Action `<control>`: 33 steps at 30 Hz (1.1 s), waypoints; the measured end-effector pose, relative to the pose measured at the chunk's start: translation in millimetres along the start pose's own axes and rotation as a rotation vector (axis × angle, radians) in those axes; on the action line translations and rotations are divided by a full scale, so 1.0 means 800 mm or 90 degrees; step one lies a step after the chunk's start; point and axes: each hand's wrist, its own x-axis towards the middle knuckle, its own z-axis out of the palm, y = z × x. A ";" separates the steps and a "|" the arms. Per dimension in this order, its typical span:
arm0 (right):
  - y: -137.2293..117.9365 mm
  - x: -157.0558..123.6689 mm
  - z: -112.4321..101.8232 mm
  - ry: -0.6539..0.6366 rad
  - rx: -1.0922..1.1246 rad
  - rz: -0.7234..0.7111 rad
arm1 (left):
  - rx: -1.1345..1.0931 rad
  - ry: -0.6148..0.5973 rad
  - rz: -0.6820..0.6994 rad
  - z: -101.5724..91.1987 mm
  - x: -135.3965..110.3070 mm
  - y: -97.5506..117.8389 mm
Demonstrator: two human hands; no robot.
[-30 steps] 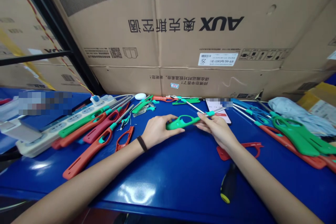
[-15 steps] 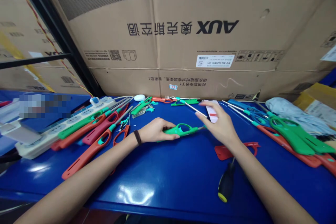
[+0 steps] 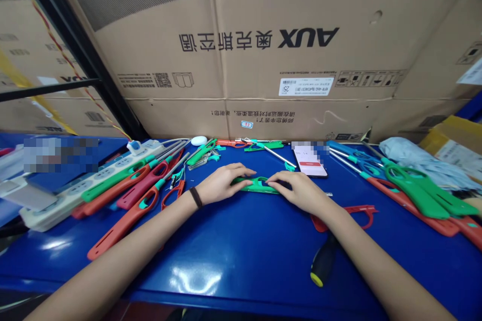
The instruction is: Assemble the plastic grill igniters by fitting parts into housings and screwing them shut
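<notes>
A green lighter handle [image 3: 259,185] lies flat on the blue table [image 3: 241,256], in the middle. My left hand [image 3: 220,184] rests on its left end with the fingers laid over it. My right hand [image 3: 301,191] covers its right end, fingertips curled onto the green plastic. A thin metal tip [image 3: 328,194] sticks out just right of my right hand. A red handle half-shell [image 3: 357,210] lies beside my right wrist. A black screwdriver with a yellow end [image 3: 322,265] lies under my right forearm.
Red and green long-nosed lighters [image 3: 128,185] are piled at the left beside a white power strip [image 3: 71,188]. More lighters [image 3: 417,191] lie at the right, near a grey cloth [image 3: 422,160]. A phone [image 3: 309,163] lies behind my hands. A big cardboard box [image 3: 263,45] walls the back.
The green handle came down from mid-air onto the table. My right hand let go of the metal tube end, reached toward the phone, then came back onto the handle.
</notes>
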 end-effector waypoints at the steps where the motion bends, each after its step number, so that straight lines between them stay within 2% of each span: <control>1: 0.000 0.000 0.000 0.000 -0.006 0.000 | 0.011 -0.006 0.004 0.000 0.000 0.000; 7: -0.001 -0.002 0.002 -0.007 -0.042 -0.022 | 0.034 -0.031 -0.007 0.005 -0.001 0.000; 15: -0.004 -0.002 0.000 -0.001 -0.019 0.006 | -0.026 -0.039 -0.047 0.001 0.003 0.008; 18: -0.007 -0.003 -0.004 -0.002 -0.002 -0.014 | -0.053 -0.055 -0.060 -0.002 0.003 0.009; 28: -0.018 -0.006 -0.026 -0.065 0.169 -0.003 | -0.055 -0.100 -0.068 0.000 -0.014 0.036; 30: -0.018 -0.008 -0.036 -0.086 0.185 0.004 | -0.051 -0.096 -0.057 -0.002 -0.018 0.035; 33: -0.015 -0.010 -0.054 -0.058 0.183 0.024 | -0.046 -0.103 -0.069 -0.008 -0.024 0.027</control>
